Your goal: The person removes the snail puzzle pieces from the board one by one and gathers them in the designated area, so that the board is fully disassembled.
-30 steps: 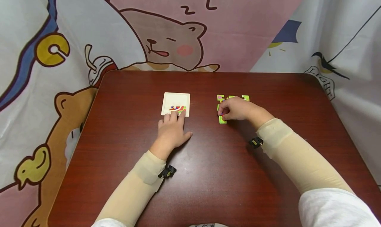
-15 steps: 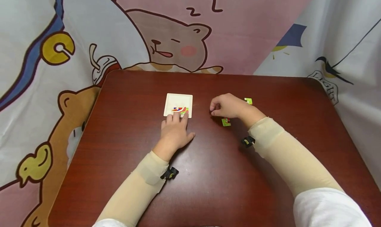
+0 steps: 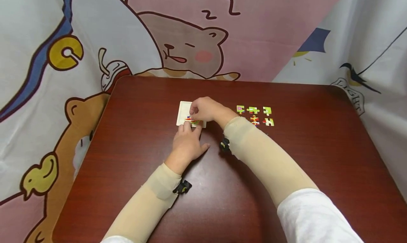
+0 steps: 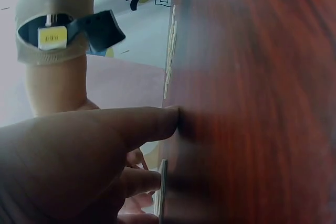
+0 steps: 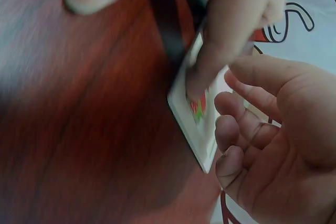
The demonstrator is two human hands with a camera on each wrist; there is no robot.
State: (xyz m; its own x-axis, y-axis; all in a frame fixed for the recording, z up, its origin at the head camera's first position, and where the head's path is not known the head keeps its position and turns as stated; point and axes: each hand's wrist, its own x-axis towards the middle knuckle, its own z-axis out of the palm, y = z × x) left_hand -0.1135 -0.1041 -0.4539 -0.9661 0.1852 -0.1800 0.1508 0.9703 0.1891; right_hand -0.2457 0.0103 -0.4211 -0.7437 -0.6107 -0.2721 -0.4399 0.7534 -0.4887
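Observation:
A square white puzzle tray (image 3: 183, 111) lies on the table, with joined colourful puzzle pieces (image 5: 198, 109) along its near side. My left hand (image 3: 186, 147) lies flat with spread fingers, fingertips on the tray's near edge and those pieces. Over the tray is my right hand (image 3: 207, 110), its thumb and forefinger brought together in a pinch on a puzzle piece that the fingers almost wholly hide. In the right wrist view, the curled fingers of the right hand (image 5: 294, 135) are beside the tray, close to the left forefinger (image 5: 220, 45).
Right of the tray, loose puzzle pieces lie in rows, among them a green one (image 3: 253, 110) and a red-and-yellow one (image 3: 254, 120). My right forearm (image 3: 264, 154) covers part of that area. A printed curtain (image 3: 254, 34) hangs behind the brown table (image 3: 222, 200).
My right hand has moved left from the loose pieces to above the tray, fingers pinched. The left hand has stayed at the tray's near edge. The head view has shifted slightly.

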